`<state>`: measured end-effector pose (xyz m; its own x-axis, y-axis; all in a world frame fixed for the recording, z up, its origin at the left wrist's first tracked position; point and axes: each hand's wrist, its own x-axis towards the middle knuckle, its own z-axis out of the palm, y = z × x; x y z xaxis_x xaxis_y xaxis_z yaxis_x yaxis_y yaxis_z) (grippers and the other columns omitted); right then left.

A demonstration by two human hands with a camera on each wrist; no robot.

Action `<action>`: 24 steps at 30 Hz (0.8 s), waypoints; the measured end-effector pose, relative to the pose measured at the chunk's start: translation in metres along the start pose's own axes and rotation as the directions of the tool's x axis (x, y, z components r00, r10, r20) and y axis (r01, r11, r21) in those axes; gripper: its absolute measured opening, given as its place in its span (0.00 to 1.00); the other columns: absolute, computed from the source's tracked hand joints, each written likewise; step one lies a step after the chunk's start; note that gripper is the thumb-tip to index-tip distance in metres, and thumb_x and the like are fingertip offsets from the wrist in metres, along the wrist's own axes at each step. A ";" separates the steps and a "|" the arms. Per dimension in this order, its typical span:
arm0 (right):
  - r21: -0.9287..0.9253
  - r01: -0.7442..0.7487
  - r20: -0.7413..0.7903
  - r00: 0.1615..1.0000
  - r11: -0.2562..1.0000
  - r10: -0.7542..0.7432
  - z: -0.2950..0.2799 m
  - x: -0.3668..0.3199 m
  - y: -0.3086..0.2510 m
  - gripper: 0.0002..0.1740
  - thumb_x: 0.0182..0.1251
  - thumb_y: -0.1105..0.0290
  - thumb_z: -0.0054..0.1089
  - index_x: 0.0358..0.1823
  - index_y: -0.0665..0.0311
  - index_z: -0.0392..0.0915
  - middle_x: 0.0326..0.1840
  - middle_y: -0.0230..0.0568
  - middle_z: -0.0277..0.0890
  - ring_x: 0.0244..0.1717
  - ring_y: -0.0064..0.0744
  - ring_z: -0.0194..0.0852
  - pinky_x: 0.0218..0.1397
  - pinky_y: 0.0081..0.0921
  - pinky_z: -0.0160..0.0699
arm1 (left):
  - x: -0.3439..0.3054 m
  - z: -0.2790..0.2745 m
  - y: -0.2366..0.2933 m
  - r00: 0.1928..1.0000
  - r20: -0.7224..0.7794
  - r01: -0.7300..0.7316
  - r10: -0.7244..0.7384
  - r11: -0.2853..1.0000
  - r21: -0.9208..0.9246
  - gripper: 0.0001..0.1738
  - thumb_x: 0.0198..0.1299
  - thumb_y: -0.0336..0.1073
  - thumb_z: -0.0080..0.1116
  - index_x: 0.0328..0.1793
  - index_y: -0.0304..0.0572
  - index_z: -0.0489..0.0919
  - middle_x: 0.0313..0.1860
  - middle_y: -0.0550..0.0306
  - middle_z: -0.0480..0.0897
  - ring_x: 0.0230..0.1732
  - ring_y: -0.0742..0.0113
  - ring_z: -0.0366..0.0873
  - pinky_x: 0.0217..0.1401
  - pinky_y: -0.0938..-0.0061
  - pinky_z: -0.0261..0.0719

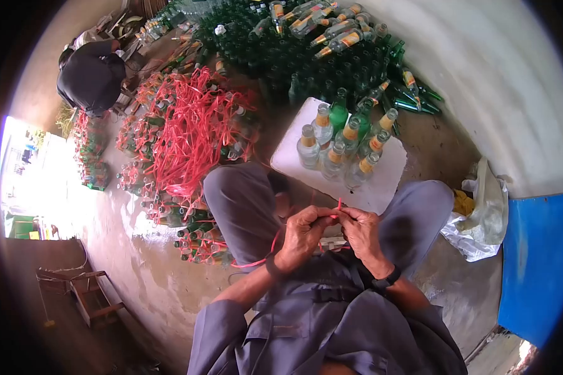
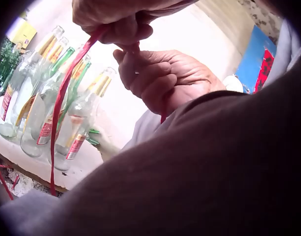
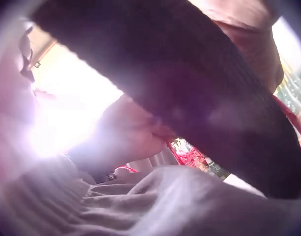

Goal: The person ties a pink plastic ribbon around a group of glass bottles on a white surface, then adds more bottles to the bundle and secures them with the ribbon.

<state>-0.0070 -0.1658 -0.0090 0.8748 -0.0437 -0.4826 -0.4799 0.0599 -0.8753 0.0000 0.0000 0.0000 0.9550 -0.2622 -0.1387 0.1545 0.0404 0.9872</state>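
Pinching the red ribbon [image 1: 339,203] just below centre of the head view, with left hand [image 1: 302,236] and right hand [image 1: 363,236] nearly touching, grip narrow on both sides. Showing upright bottles [image 1: 308,150] already grouped on the white desk [image 1: 388,178] above, with no ribbon seen round them; looks like an early stage there. Over at centre left, spotting a heap of red strands [image 1: 191,125] on more bottles.

Across to the left wrist view: fingers curled tight on the ribbon at upper centre, with a length trailing down in front of the bottles at left. Knotted or not? Cannot tell.

On to the right wrist view: mostly dark band [image 3: 165,83] and glare, with ribbon at the right edge; cannot tell fingertip spacing from here.
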 end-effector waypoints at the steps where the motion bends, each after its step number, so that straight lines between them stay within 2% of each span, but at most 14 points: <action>1: -0.073 0.100 -0.001 0.995 0.992 -0.100 0.003 -0.001 0.000 0.08 0.73 0.73 0.60 0.45 0.64 0.88 0.28 0.33 0.84 0.29 0.14 0.76 0.34 0.15 0.77 | 0.000 -0.002 0.004 0.999 0.002 -0.039 0.039 0.996 0.084 0.16 0.69 0.21 0.53 0.57 0.42 0.84 0.44 0.54 0.84 0.48 0.65 0.85 0.52 0.75 0.85; 2: -0.145 0.198 0.007 0.980 0.969 -0.199 0.005 -0.002 0.000 0.08 0.73 0.73 0.60 0.44 0.66 0.88 0.30 0.35 0.85 0.31 0.17 0.79 0.35 0.16 0.76 | -0.001 -0.004 0.006 0.997 0.006 -0.079 0.079 0.983 0.167 0.16 0.68 0.20 0.54 0.57 0.41 0.84 0.42 0.55 0.84 0.45 0.66 0.85 0.50 0.74 0.85; 3: -0.156 0.203 0.000 0.979 0.967 -0.206 -0.008 0.003 0.000 0.08 0.73 0.73 0.60 0.44 0.66 0.88 0.30 0.35 0.85 0.31 0.17 0.79 0.35 0.16 0.76 | 0.007 0.005 0.002 0.996 0.011 -0.089 0.088 0.984 0.156 0.16 0.68 0.20 0.54 0.57 0.41 0.84 0.42 0.55 0.84 0.45 0.66 0.85 0.50 0.74 0.85; 5: -0.133 0.214 0.117 0.973 0.968 -0.199 -0.009 0.003 -0.001 0.08 0.71 0.75 0.61 0.43 0.72 0.86 0.30 0.35 0.85 0.33 0.17 0.78 0.37 0.21 0.77 | 0.005 0.001 0.004 0.982 0.084 -0.187 0.168 0.920 0.345 0.16 0.65 0.19 0.55 0.57 0.37 0.84 0.39 0.57 0.83 0.45 0.69 0.84 0.46 0.76 0.83; 6: -0.129 0.206 0.113 0.975 0.970 -0.192 -0.009 0.000 -0.003 0.08 0.71 0.75 0.61 0.43 0.72 0.86 0.30 0.35 0.85 0.33 0.17 0.78 0.37 0.21 0.77 | 0.004 -0.001 0.004 0.983 0.088 -0.181 0.160 0.921 0.346 0.16 0.65 0.19 0.55 0.57 0.37 0.84 0.39 0.57 0.83 0.45 0.69 0.84 0.46 0.76 0.83; 9: -0.174 0.251 0.154 0.962 0.952 -0.226 -0.011 -0.001 -0.007 0.07 0.68 0.77 0.62 0.42 0.73 0.85 0.30 0.41 0.86 0.33 0.24 0.82 0.38 0.25 0.78 | 0.006 -0.001 0.000 0.971 0.146 -0.235 0.188 0.858 0.456 0.16 0.64 0.20 0.57 0.57 0.35 0.83 0.39 0.55 0.85 0.42 0.70 0.84 0.44 0.75 0.82; 11: -0.417 0.406 0.233 0.913 0.813 -0.336 -0.014 0.002 -0.001 0.07 0.65 0.77 0.64 0.42 0.72 0.85 0.32 0.49 0.85 0.33 0.30 0.85 0.38 0.26 0.79 | 0.005 0.004 -0.004 0.992 0.030 -0.122 0.120 0.914 0.387 0.15 0.64 0.23 0.59 0.56 0.35 0.83 0.39 0.53 0.86 0.39 0.67 0.85 0.42 0.72 0.82; 12: -0.418 0.405 0.231 0.913 0.813 -0.335 -0.015 0.004 0.003 0.07 0.65 0.77 0.64 0.42 0.72 0.85 0.32 0.49 0.85 0.33 0.30 0.85 0.38 0.26 0.79 | 0.005 0.003 -0.007 0.992 0.031 -0.121 0.119 0.914 0.387 0.15 0.64 0.23 0.59 0.56 0.35 0.83 0.39 0.53 0.86 0.39 0.67 0.85 0.42 0.72 0.82; 14: -0.507 0.500 0.268 0.866 0.702 -0.423 -0.017 0.007 0.011 0.06 0.64 0.77 0.65 0.40 0.71 0.85 0.33 0.53 0.84 0.34 0.35 0.86 0.38 0.27 0.80 | 0.006 0.000 -0.010 0.989 0.064 -0.146 0.131 0.880 0.452 0.13 0.64 0.27 0.62 0.54 0.34 0.84 0.37 0.49 0.88 0.35 0.68 0.85 0.39 0.71 0.81; 18: -0.452 0.472 0.281 0.881 0.757 -0.382 -0.017 0.006 0.011 0.06 0.63 0.77 0.65 0.39 0.72 0.85 0.33 0.51 0.84 0.33 0.35 0.86 0.38 0.28 0.80 | 0.005 -0.001 0.009 0.998 0.049 0.005 -0.034 0.866 0.501 0.12 0.63 0.29 0.63 0.52 0.34 0.84 0.32 0.50 0.87 0.32 0.69 0.85 0.36 0.71 0.80; 20: -0.420 0.429 0.302 0.897 0.800 -0.323 -0.016 0.002 0.003 0.06 0.61 0.77 0.67 0.37 0.72 0.84 0.32 0.50 0.84 0.33 0.36 0.85 0.36 0.28 0.80 | 0.007 -0.002 0.013 0.988 0.028 0.119 -0.151 0.867 0.484 0.11 0.62 0.31 0.63 0.48 0.34 0.85 0.33 0.40 0.86 0.32 0.55 0.88 0.37 0.66 0.82; 21: -0.420 0.429 0.302 0.897 0.799 -0.323 -0.015 0.002 0.004 0.06 0.61 0.77 0.67 0.37 0.72 0.84 0.32 0.50 0.84 0.33 0.36 0.85 0.36 0.28 0.80 | 0.007 -0.003 0.011 0.988 0.027 0.120 -0.151 0.868 0.483 0.11 0.62 0.31 0.63 0.48 0.34 0.85 0.33 0.40 0.86 0.32 0.55 0.88 0.37 0.66 0.82; 23: -0.476 0.447 0.253 0.895 0.757 -0.369 -0.014 0.000 0.005 0.06 0.59 0.72 0.66 0.36 0.66 0.84 0.35 0.52 0.81 0.35 0.54 0.81 0.35 0.40 0.78 | 0.008 -0.004 0.006 0.994 0.056 0.050 -0.093 0.850 0.524 0.10 0.62 0.31 0.63 0.47 0.33 0.85 0.32 0.42 0.87 0.28 0.61 0.86 0.33 0.68 0.82; 24: -0.478 0.444 0.252 0.896 0.758 -0.366 -0.013 -0.002 0.005 0.06 0.59 0.72 0.66 0.36 0.66 0.84 0.35 0.52 0.81 0.35 0.54 0.81 0.35 0.40 0.78 | 0.009 -0.004 0.007 0.994 0.056 0.051 -0.094 0.851 0.523 0.10 0.62 0.31 0.63 0.47 0.33 0.85 0.32 0.42 0.87 0.28 0.61 0.86 0.33 0.68 0.82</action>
<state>-0.0117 -0.1785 -0.0126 0.9761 0.1907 -0.1038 -0.0069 -0.4505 -0.8927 0.0104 0.0020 0.0053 0.9204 -0.3185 -0.2266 0.0481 -0.4830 0.8743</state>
